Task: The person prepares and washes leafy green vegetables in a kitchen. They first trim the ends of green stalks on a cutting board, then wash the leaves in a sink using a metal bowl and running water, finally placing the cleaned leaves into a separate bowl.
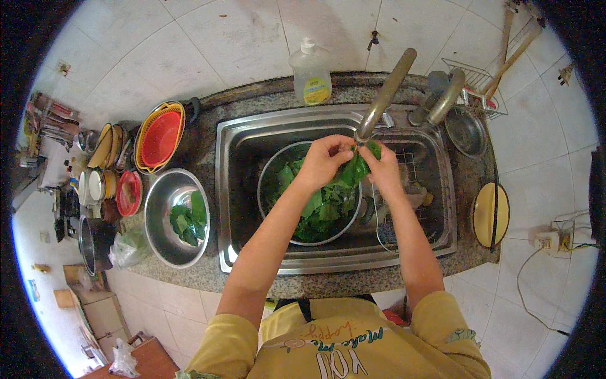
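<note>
While a green leaf is pinched between the left hand and right hand under the tap, it could be torn if pulled.

Both bare forearms rise from the lower edge and converge toward the middle — elbows wide apart, wrists close together. The left hand has its back facing up, fingers curled downward in a closed grip, knuckles raised. The right hand meets it from the other side — fingers pinched inward, thumb side toward the left hand, the two fingertips nearly touching.
</note>
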A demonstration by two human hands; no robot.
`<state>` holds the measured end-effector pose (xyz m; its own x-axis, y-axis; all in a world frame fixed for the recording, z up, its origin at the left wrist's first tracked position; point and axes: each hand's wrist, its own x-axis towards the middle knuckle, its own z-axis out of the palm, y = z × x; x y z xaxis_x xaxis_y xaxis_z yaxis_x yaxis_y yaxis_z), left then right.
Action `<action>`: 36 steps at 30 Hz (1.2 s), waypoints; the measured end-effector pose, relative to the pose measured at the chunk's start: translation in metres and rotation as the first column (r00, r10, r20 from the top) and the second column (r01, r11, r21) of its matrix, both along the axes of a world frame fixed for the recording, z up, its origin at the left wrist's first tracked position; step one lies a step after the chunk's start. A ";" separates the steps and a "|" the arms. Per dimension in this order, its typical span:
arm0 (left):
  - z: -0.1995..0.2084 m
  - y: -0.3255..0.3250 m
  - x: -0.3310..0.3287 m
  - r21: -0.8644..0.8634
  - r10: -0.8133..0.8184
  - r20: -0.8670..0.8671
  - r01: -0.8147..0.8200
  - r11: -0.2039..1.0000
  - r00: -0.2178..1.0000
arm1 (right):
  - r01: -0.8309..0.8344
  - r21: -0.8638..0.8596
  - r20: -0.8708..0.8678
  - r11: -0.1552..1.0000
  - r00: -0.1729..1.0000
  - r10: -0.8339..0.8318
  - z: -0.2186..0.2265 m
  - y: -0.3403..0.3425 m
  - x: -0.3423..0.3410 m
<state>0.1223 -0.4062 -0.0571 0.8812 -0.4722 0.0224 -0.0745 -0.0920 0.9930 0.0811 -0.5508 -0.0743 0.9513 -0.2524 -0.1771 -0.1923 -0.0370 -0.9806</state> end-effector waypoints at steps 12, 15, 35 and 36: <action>-0.013 -0.003 0.004 -0.133 0.132 -0.103 -0.145 0.980 0.986 | -0.167 -0.089 0.132 0.982 0.975 0.177 -0.012 -0.001 -0.007; -0.012 -0.005 0.005 -0.175 0.133 -0.156 -0.160 0.972 0.979 | -0.154 -0.106 0.061 0.982 0.985 0.161 -0.007 -0.004 -0.006; -0.032 -0.003 0.009 -0.133 0.122 -0.279 -0.164 0.977 0.952 | -0.235 0.165 -0.024 0.958 0.970 0.243 -0.020 -0.011 -0.002; -0.032 -0.004 0.009 -0.136 0.119 -0.246 -0.156 0.978 0.962 | -0.243 0.158 -0.027 0.957 0.968 0.250 -0.018 -0.011 -0.002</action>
<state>0.1313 -0.4106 -0.0891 0.9262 -0.3533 -0.1313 0.1657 0.0687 0.9838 0.0796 -0.5621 -0.0923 0.9705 0.0218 -0.2400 -0.2409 0.0600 -0.9687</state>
